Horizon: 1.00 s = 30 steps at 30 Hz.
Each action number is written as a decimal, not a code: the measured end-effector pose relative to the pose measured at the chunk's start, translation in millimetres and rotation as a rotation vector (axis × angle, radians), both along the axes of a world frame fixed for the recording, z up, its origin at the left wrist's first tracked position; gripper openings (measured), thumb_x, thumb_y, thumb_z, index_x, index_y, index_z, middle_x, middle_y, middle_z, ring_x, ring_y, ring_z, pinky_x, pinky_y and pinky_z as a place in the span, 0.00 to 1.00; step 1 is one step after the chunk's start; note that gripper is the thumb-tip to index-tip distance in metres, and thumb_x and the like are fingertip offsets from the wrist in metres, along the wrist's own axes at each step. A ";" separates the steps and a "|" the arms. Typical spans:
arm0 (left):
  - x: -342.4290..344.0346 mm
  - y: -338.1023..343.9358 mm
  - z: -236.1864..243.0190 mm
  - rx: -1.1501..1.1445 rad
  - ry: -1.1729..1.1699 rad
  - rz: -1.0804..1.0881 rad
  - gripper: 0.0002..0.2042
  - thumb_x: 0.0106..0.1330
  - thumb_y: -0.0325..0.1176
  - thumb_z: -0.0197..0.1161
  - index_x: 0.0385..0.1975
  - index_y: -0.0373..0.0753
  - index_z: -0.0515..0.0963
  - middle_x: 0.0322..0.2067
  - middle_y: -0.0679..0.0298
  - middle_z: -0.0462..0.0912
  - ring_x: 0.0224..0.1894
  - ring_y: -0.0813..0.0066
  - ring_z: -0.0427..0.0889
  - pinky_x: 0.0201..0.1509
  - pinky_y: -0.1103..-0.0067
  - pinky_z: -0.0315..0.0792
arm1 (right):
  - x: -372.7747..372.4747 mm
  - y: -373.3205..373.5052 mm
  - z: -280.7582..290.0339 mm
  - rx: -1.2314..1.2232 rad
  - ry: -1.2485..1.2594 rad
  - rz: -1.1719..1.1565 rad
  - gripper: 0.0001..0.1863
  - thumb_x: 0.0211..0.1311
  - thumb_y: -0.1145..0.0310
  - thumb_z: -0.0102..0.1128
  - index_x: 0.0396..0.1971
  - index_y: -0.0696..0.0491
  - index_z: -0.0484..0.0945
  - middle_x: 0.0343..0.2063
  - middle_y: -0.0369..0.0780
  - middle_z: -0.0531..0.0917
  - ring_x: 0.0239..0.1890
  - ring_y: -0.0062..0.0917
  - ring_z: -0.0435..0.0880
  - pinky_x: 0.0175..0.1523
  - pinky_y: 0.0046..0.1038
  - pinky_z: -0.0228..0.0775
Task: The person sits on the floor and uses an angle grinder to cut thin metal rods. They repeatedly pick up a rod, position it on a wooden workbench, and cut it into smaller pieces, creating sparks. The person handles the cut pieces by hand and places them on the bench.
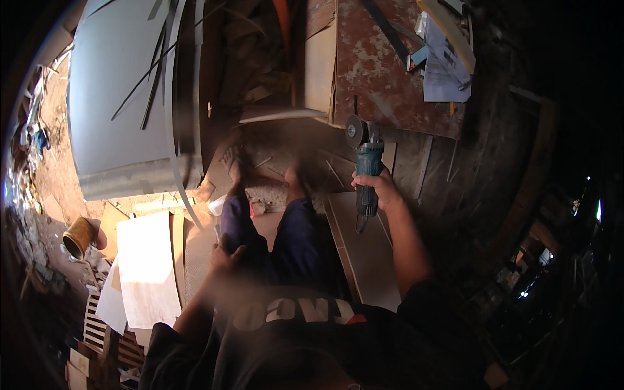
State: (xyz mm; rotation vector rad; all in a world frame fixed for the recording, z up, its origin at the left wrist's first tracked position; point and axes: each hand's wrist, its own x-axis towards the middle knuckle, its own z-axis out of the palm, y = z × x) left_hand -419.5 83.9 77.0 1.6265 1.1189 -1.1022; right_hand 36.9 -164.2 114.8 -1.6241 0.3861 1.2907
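My right hand (pixel 383 190) grips the body of a green angle grinder (pixel 369 162), whose disc (pixel 356 130) faces up beside the lower edge of a worn reddish-brown board (pixel 383 91). My left hand (pixel 227 259) is low by my left thigh, its fingers curled; whatever they hold, if anything, is hidden. A pale curved strip (pixel 279 117) crosses the gap above my feet, partly blurred.
A large pale sheet (pixel 110 84) with dark thin strips lies at upper left. Papers (pixel 445 71) and a metal square (pixel 383 32) rest on the board. Loose panels (pixel 146 260), a rusty yellow bucket (pixel 78 237), a slatted piece (pixel 97 325) and scraps surround my legs.
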 end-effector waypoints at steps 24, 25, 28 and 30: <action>375.0 -215.8 93.5 -0.660 -0.599 0.117 0.38 0.45 0.35 0.83 0.57 0.25 0.76 0.46 0.48 0.88 0.51 0.59 0.89 0.55 0.68 0.81 | -5.1 -98.9 63.3 0.126 -0.202 -0.818 0.31 0.70 0.46 0.70 0.55 0.58 0.75 0.41 0.44 0.85 0.38 0.34 0.87 0.46 0.37 0.82; 380.4 -215.8 95.8 -0.685 -0.585 0.160 0.37 0.44 0.35 0.83 0.56 0.25 0.76 0.45 0.48 0.88 0.50 0.60 0.89 0.54 0.68 0.81 | 0.2 -94.8 72.0 0.199 -0.154 -0.869 0.34 0.71 0.40 0.63 0.55 0.58 0.75 0.41 0.45 0.85 0.38 0.36 0.87 0.47 0.38 0.82; 399.5 -213.2 113.2 -0.725 -0.563 0.194 0.37 0.44 0.34 0.83 0.56 0.24 0.76 0.44 0.49 0.88 0.49 0.62 0.89 0.54 0.69 0.81 | 17.5 -104.0 85.6 0.344 -0.115 -0.899 0.47 0.74 0.24 0.39 0.60 0.58 0.74 0.43 0.48 0.86 0.41 0.43 0.87 0.51 0.42 0.81; 407.9 -214.1 121.6 -0.725 -0.580 0.184 0.35 0.45 0.33 0.81 0.56 0.25 0.76 0.42 0.50 0.88 0.47 0.64 0.89 0.53 0.70 0.81 | 21.4 -117.6 75.8 0.323 -0.115 -0.909 0.46 0.76 0.25 0.38 0.60 0.58 0.74 0.43 0.49 0.86 0.42 0.42 0.87 0.51 0.42 0.81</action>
